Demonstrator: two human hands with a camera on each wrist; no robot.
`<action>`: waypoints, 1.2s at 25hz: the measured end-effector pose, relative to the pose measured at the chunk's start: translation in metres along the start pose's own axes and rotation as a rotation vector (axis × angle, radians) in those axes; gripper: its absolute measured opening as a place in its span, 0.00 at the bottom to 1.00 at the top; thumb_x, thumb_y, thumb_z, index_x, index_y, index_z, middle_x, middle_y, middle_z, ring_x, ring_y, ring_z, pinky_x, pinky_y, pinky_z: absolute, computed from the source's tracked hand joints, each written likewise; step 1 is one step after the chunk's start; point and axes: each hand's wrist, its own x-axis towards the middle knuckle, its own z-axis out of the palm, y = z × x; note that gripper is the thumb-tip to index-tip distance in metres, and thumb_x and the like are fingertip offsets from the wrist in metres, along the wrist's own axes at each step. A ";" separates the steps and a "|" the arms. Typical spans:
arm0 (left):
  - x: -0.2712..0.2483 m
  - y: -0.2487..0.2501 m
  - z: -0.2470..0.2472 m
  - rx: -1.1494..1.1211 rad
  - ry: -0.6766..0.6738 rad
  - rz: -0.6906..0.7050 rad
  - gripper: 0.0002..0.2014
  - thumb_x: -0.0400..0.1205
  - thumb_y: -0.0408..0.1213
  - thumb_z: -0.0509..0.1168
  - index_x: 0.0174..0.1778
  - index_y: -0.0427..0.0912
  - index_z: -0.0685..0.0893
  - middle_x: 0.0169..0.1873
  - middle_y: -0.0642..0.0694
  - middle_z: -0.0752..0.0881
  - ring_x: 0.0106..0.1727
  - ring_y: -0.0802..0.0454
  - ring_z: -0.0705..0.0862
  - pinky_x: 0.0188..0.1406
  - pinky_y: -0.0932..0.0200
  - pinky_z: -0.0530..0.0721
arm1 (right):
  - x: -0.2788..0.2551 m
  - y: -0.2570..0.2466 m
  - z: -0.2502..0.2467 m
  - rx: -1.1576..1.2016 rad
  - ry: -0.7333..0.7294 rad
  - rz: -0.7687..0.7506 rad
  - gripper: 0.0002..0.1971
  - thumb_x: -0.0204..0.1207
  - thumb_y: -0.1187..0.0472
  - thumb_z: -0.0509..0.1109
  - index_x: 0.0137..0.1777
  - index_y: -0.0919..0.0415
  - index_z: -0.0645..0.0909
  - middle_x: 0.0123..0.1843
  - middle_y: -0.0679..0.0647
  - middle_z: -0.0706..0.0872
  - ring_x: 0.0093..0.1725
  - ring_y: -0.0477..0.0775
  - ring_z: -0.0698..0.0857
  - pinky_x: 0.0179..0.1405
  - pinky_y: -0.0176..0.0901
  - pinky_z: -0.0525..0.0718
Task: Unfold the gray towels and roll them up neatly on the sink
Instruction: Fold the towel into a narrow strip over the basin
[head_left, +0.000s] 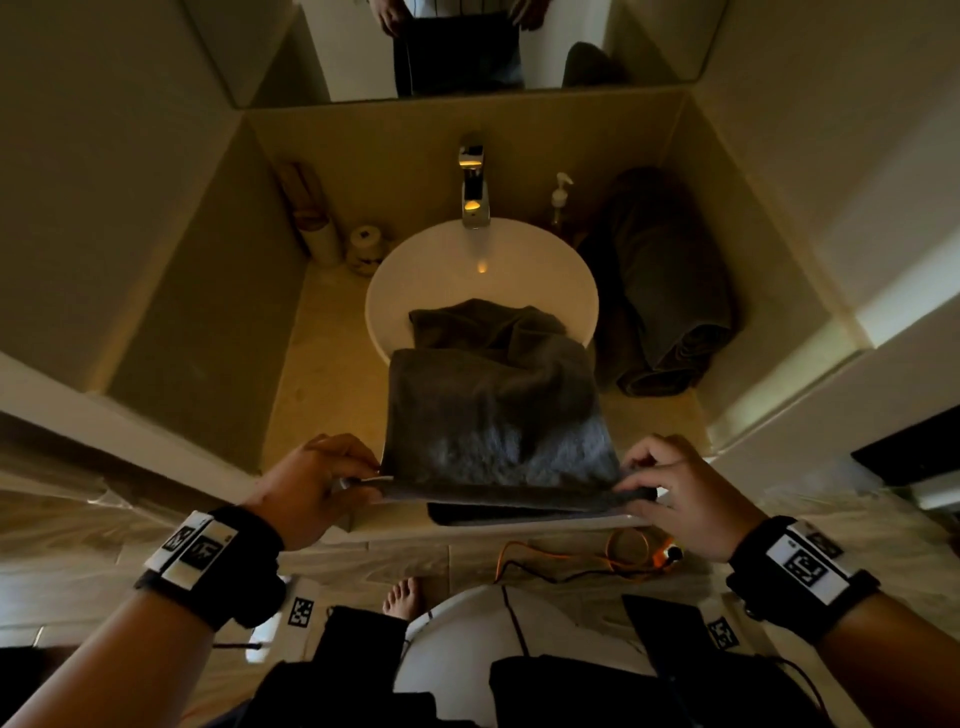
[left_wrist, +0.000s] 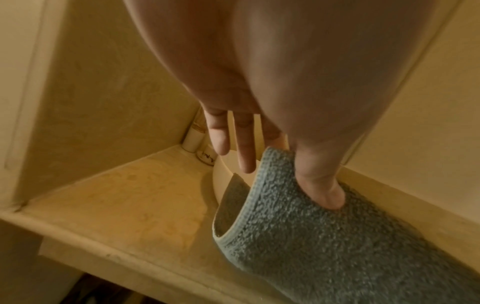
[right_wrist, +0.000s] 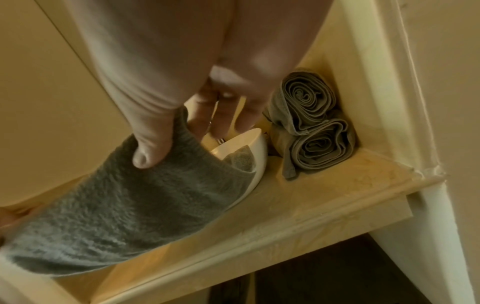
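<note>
left hand (head_left: 317, 480): thumb on top, pinches towel (head_left: 493, 415) at near left corner, outer fingers straight | right hand (head_left: 675, 488): pinches near right corner, thumb on top | forearms: reach forward, parallel, wrist bands on both

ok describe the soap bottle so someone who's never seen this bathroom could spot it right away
Start at the round white basin in the middle of the counter, with the chrome tap standing behind it. Just right of the tap, against the back wall, stands the soap bottle. It is the only pale, slim pump-top bottle there, lighter than the dark rolled towels to its right.
</note>
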 end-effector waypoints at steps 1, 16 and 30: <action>0.000 0.000 0.000 -0.025 0.020 0.000 0.10 0.76 0.71 0.60 0.41 0.78 0.84 0.47 0.71 0.84 0.54 0.67 0.79 0.54 0.60 0.81 | -0.001 0.002 0.001 -0.021 0.004 -0.001 0.08 0.72 0.45 0.75 0.47 0.46 0.90 0.53 0.39 0.77 0.57 0.41 0.73 0.56 0.30 0.71; 0.021 -0.001 0.016 -0.865 0.293 -0.316 0.04 0.82 0.31 0.70 0.50 0.42 0.84 0.31 0.46 0.90 0.29 0.61 0.84 0.27 0.70 0.82 | 0.002 -0.005 0.015 0.579 0.309 0.361 0.10 0.81 0.55 0.70 0.53 0.58 0.90 0.46 0.45 0.92 0.50 0.42 0.89 0.47 0.36 0.86; 0.002 -0.030 0.016 -0.594 0.057 -0.270 0.05 0.85 0.28 0.66 0.50 0.41 0.85 0.36 0.33 0.89 0.32 0.44 0.87 0.32 0.56 0.87 | 0.008 -0.025 0.041 0.727 0.143 0.541 0.14 0.88 0.69 0.57 0.49 0.58 0.83 0.34 0.67 0.79 0.26 0.58 0.81 0.24 0.40 0.80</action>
